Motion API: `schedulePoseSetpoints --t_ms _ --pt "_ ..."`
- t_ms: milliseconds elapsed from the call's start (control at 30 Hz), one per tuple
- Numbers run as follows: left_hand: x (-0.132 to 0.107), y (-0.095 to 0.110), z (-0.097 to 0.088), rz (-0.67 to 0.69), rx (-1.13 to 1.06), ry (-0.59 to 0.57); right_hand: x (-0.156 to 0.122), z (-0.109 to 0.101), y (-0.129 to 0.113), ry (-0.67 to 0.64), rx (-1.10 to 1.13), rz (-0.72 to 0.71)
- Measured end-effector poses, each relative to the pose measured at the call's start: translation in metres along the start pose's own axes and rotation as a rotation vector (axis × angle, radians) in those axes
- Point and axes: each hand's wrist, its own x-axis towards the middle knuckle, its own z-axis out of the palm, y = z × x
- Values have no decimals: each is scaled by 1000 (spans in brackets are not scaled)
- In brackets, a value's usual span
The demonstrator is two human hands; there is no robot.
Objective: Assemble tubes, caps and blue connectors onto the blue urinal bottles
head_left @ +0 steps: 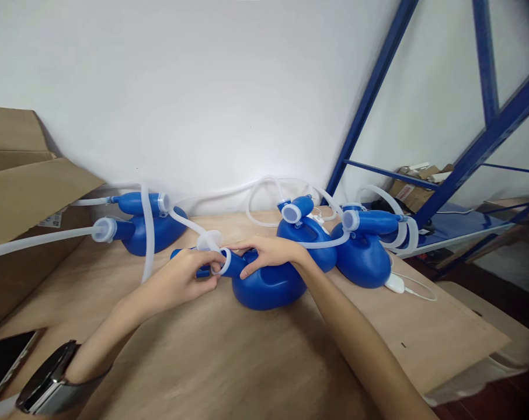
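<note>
Holding one blue jug (271,289), two hands (181,280) (268,254), three others (157,233)

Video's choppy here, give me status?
Left hand on white ring. Right hand gripping blue bottle at its neck. Ribbed hose beside left hand.

"Where does this view look from?"

"From a camera worn on the person's head, above the tabletop (256,361), facing forward and down."

"How near is it?"

"Close. The left hand (177,280) and right hand (268,254) meet just below the middle of the frame, on a blue plastic bottle (268,289)."

"And farther off?"

"A white wall (194,99) fills the top, with a blue metal shelf frame (487,128) at upper right."
</note>
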Motion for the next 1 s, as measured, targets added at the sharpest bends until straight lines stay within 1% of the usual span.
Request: schedulePoseSetpoints --t_ms 67,200,333,500,733,867,1000 --pt "2 3 -1 -76 -106 15 0 0 0 1 -1 5" --pt "10 10 -3 -172 -251 -43 -1 1 2 8 -23 6" --pt "18 16 -2 -206 -298 -50 0 1 7 5 -35 -10" --pt "17 15 -2 -169 -244 -38 0 1 8 -9 -20 -30" --pt "15 5 -5 -93 -192 -105 0 2 8 0 -12 -9" --pt "15 6 -7 -31 -127 -106 0 3 8 9 -18 -18" --pt "12 5 -4 23 5 -97 0 2 6 22 -44 -22"
